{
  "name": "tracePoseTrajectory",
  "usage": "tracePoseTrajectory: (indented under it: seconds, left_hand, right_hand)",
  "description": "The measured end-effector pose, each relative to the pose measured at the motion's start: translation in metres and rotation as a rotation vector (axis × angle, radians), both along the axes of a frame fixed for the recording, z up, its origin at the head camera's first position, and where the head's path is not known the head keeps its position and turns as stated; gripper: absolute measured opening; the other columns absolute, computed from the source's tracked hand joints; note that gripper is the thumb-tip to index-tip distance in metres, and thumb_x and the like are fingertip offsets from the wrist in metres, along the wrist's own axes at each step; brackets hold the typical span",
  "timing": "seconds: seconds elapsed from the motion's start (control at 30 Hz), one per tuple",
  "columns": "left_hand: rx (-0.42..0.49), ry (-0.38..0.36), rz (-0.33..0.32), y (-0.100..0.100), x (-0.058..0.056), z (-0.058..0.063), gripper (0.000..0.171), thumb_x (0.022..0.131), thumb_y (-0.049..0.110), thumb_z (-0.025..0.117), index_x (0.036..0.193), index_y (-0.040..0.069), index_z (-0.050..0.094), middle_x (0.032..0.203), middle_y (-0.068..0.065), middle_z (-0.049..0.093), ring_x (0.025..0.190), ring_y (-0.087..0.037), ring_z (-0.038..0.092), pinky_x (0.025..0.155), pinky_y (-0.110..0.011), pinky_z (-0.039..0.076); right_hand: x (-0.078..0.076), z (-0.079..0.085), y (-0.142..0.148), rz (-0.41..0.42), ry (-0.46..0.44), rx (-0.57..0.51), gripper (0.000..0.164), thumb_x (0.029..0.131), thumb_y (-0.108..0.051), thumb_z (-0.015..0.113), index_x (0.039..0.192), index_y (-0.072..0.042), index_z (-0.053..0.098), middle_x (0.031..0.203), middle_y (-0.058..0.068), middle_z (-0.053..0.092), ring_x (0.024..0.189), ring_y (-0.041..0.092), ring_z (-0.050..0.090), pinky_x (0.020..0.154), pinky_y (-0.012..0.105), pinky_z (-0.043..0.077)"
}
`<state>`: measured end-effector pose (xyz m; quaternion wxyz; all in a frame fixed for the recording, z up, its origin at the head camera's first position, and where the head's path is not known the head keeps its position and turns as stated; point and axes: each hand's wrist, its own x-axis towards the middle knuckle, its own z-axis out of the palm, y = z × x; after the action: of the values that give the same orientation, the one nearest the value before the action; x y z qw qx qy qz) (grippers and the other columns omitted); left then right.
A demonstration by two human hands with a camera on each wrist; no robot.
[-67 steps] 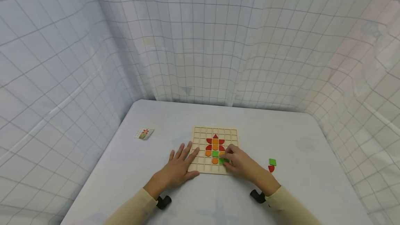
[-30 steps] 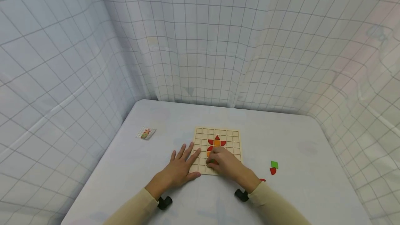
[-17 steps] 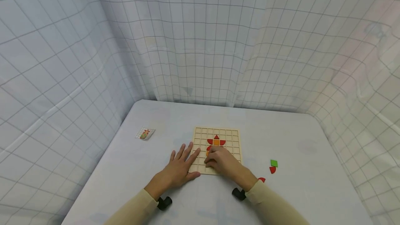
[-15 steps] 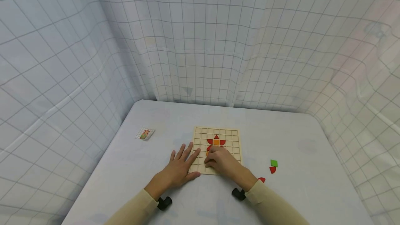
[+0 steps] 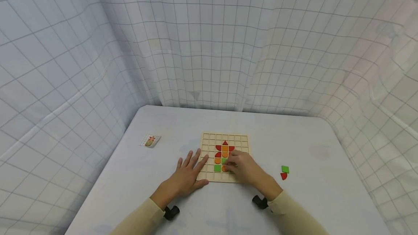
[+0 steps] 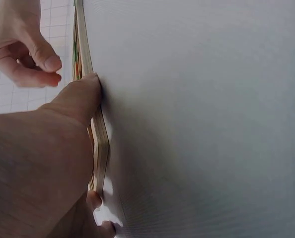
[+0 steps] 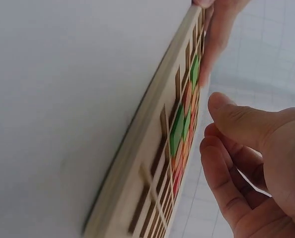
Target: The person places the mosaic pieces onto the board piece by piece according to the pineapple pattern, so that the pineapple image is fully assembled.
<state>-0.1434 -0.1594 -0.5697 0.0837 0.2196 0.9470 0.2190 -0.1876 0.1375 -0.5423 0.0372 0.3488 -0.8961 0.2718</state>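
Note:
A wooden grid board (image 5: 207, 141) holds a red, orange and green pattern. At its top is a red triangle (image 5: 225, 143), with red petal-like pieces around an orange square (image 5: 225, 148). Below lie orange discs (image 5: 217, 161) and a green square tile (image 5: 217, 168) in the lower-left cell. My left hand (image 5: 187, 177) lies spread on the board's left side, its thumb at the front edge. My right hand (image 5: 246, 168) hovers over the lower right of the pattern, hiding some pieces. In the right wrist view its bent fingers (image 7: 219, 181) and thumb hold nothing.
A loose green square (image 5: 285, 169) and a red quarter-round piece (image 5: 284, 176) lie right of the board. At the table's left is a small picture card (image 5: 150, 140) with a similar pattern. White grid-patterned curtains (image 5: 209, 64) enclose the table.
My right hand went left over the board, then came back rightward and lifted a little. A green square tile now shows in the lower-left cell. My left hand has stayed in place.

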Motion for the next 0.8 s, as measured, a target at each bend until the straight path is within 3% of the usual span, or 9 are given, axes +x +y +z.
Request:
tracePoseTrajectory:
  seconds: [0.23, 0.57, 0.7, 0.8]
  left_hand:
    - [0.012, -0.008, 0.006, -0.002, -0.005, -0.014, 0.097, 0.112, 0.07, 0.066, 0.188, 0.027, 0.025, 0.198, -0.019, 0.009, 0.181, -0.058, 0.009, 0.134, -0.092, 0.015]
    - [0.016, -0.011, 0.004, -0.003, -0.003, -0.011, 0.097, 0.112, 0.071, 0.064, 0.188, 0.028, 0.023, 0.198, -0.019, 0.008, 0.182, -0.057, 0.008, 0.134, -0.092, 0.016]
    - [-0.014, -0.045, 0.022, 0.0, -0.001, -0.002, 0.096, 0.112, 0.066, 0.068, 0.188, 0.024, 0.026, 0.198, -0.019, 0.009, 0.183, -0.055, 0.008, 0.137, -0.089, 0.015]
    - [-0.036, -0.073, 0.027, 0.005, 0.001, 0.012, 0.095, 0.112, 0.061, 0.071, 0.187, 0.02, 0.029, 0.198, -0.02, 0.011, 0.183, -0.055, 0.009, 0.138, -0.088, 0.015]
  right_hand:
    - [-0.001, -0.003, 0.049, -0.09, 0.009, -0.048, 0.014, 0.096, -0.003, 0.094, 0.109, -0.006, 0.091, 0.102, 0.002, 0.08, 0.088, 0.011, 0.074, 0.078, 0.025, 0.065]
    - [0.002, -0.002, 0.112, -0.256, 0.036, 0.001, 0.023, 0.091, 0.0, 0.098, 0.111, -0.008, 0.091, 0.103, 0.002, 0.08, 0.09, 0.016, 0.078, 0.082, 0.033, 0.07]
    - [0.004, -0.003, 0.137, -0.312, 0.002, 0.016, 0.022, 0.093, -0.003, 0.097, 0.114, -0.009, 0.092, 0.107, 0.003, 0.081, 0.089, 0.017, 0.076, 0.079, 0.032, 0.069]
    - [0.006, -0.004, 0.155, -0.352, -0.027, 0.037, 0.022, 0.095, -0.01, 0.098, 0.116, -0.012, 0.092, 0.11, 0.003, 0.081, 0.093, 0.017, 0.074, 0.079, 0.032, 0.067]
